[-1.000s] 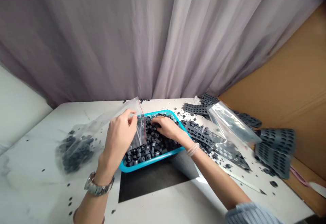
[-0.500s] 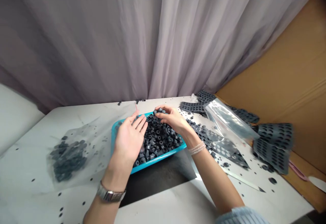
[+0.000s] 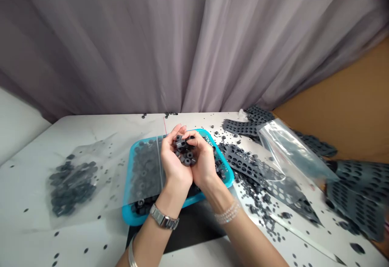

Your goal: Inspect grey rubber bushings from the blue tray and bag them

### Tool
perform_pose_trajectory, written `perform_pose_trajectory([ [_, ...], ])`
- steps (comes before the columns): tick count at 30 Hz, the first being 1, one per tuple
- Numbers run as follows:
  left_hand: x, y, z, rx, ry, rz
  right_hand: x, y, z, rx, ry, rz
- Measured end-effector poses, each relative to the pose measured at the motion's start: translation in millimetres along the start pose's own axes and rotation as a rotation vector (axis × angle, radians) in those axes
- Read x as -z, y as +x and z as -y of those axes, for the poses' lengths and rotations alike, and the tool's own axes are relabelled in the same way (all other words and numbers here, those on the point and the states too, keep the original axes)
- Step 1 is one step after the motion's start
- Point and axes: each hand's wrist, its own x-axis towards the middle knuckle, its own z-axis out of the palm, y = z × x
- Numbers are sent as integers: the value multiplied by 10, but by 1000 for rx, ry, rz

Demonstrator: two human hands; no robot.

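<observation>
Cupped together, my left hand (image 3: 174, 163) and my right hand (image 3: 204, 159) hold a heap of small black rubber rings (image 3: 185, 151). Both hands are above a blue plastic basket (image 3: 128, 210), whose contents are more of the same black pieces. A clear zip bag (image 3: 115, 165) lies to the left, its mouth edge resting across the basket's left part. Several black pieces (image 3: 71, 192) are gathered in the bag's far-left end. My hands hide the middle of the basket.
Perforated black rubber sheets (image 3: 243, 127) and loose scraps (image 3: 258, 202) cover the right side of the white table (image 3: 91, 133). A second clear bag (image 3: 291, 149) lies on them. Near the right front is a pale pen-like tool (image 3: 306, 238). A grey curtain (image 3: 170, 44) hangs behind.
My hands were apart, the right pinching several black rings and the left palm open. Now they are joined, cupping a larger heap. The bag's mouth now lies over the basket's left side.
</observation>
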Motion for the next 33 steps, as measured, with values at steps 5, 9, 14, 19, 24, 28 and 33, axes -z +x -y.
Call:
perform_pose_trajectory([
  [5, 44, 84, 70, -5, 15, -58, 32, 65, -30, -18, 165, -91],
  [9, 60, 87, 97, -8, 31, -56, 55, 90, 15, -78, 341, -144],
  [14, 50, 16, 77, -46, 8, 44, 57, 66, 126, -100, 429, -154],
  [19, 37, -39, 89, -129, 34, 99, 63, 39, 129, -29, 439, -166],
  [24, 42, -41, 126, -119, 76, 114, 71, 42, 116, -2, 445, -64],
  [28, 48, -38, 129, -113, 24, 154, 62, 44, 148, 28, 446, -131],
  [33, 64, -30, 109, -89, -31, 158, 48, 36, 192, 27, 458, -169],
])
